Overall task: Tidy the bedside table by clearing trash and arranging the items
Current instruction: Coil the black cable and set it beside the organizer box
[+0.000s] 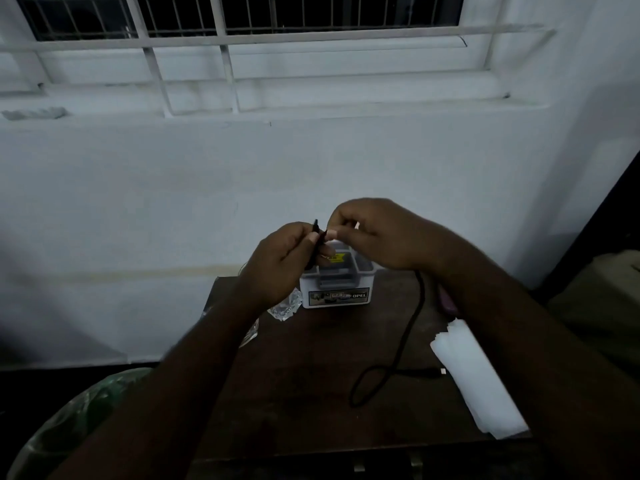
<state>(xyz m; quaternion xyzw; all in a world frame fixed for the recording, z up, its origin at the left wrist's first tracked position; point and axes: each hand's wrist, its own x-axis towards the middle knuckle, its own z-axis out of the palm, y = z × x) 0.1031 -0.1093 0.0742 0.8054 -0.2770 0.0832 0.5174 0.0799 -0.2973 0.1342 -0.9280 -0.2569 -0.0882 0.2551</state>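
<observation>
A dark brown wooden table point(311, 393) fills the lower middle of the frame, set against a white wall point(173, 202). Across the top runs a window point(242, 15) with white bars and a grid, dark behind it, above a deep white sill. At the lower left a bin lined with a green plastic bag point(69, 420) stands beside the table. At the right edge a dark frame and some olive-coloured surface show, too dim to make out.

At the far edge of the table sits a small white plastic box point(336, 289), open at the top, with a grey tray inside. A label on its front reads "OPEL"; the rest of that label is too small to read. A yellow sticker inside the box is not legible. Left of the box lies a crumpled clear wrapper point(285, 308). On the right of the table lies folded white paper point(478, 379), with a pink object point(446, 301) just above it, partly hidden by the forearm.

Both hands are raised above the box, in the centre of the frame. The left hand point(277, 265) has its fingers curled round a bunch of black cable point(408, 327). The right hand point(377, 233) pinches the cable near the same spot. The cable hangs from under the right hand and loops across the table, its plug point(437, 372) resting beside the paper.
</observation>
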